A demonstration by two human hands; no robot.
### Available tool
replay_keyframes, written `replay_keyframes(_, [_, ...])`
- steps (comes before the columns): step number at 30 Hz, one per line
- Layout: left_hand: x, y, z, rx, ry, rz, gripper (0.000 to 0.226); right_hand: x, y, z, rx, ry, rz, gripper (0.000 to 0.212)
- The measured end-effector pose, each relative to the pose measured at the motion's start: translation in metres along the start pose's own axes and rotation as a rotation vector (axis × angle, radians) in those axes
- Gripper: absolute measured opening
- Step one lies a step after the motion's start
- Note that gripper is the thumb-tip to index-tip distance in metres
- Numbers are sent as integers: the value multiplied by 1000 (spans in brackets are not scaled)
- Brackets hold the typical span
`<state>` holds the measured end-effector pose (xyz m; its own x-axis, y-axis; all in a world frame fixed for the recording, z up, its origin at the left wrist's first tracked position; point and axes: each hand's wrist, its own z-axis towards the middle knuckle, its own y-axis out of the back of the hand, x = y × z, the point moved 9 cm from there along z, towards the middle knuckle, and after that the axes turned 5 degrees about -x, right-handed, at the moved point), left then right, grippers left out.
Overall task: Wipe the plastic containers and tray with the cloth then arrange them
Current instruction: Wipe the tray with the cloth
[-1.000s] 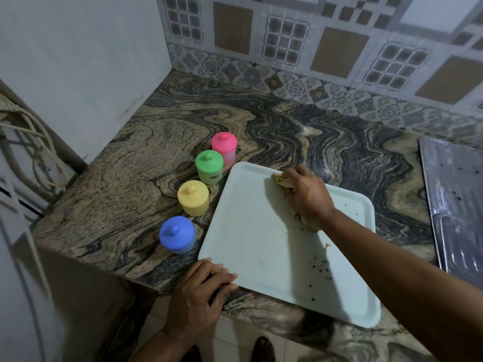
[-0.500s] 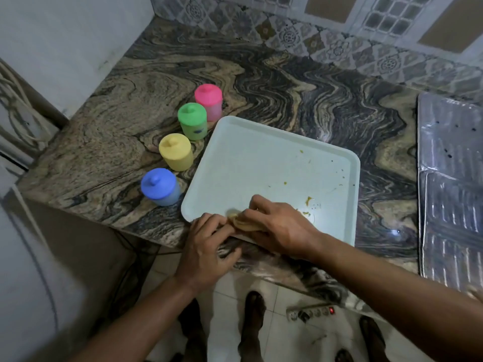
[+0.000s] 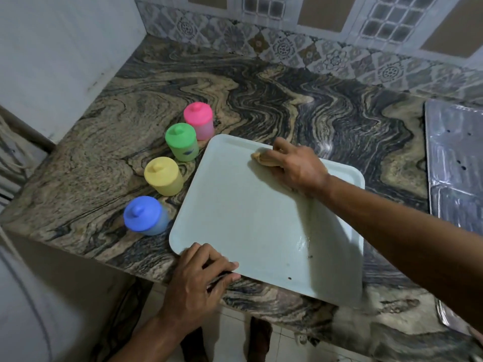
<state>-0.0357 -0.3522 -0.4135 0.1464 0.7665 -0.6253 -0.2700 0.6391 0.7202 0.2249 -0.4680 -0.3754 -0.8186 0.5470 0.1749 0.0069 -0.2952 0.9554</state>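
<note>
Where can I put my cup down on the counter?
Two bare patches: the counter between the tray and the tiled back wall, and left of the four lidded containers, toward the white wall. It is crowded where the containers line the tray's left edge.

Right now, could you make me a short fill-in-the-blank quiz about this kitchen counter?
1. The right hand presses a cloth on the ____.
2. The container nearest the counter's front edge has a ____ lid.
3. The left hand steadies the tray's near ____ corner.
4. ____ lidded containers stand beside it.

Missing: tray; blue; left; four
</note>
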Motion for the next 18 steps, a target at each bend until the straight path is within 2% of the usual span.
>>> replay_keyframes(5, [2, -2, 1, -8, 7, -6, 21, -3, 1, 12, 58, 208, -133, 39])
replay_keyframes(7, [1, -2, 2, -5, 5, 6, 22, -7, 5, 11, 56, 220, -186, 45])
replay_keyframes(9, [1, 0, 4, -4, 16, 13, 21, -20, 18, 7, 4, 160, -221, 41])
replay_keyframes(11, [-2, 1, 5, 1, 17, 21, 19, -41, 40, 0, -79, 13, -236, 30])
replay_keyframes(13, [-4, 3, 8, 0, 16, 41, 18, -52, 62, -12, -143, -113, -220, 29])
replay_keyframes(18, [-25, -6, 7, 56, -16, 103, 28, 0, 82, -70, -153, -139, -85, 25])
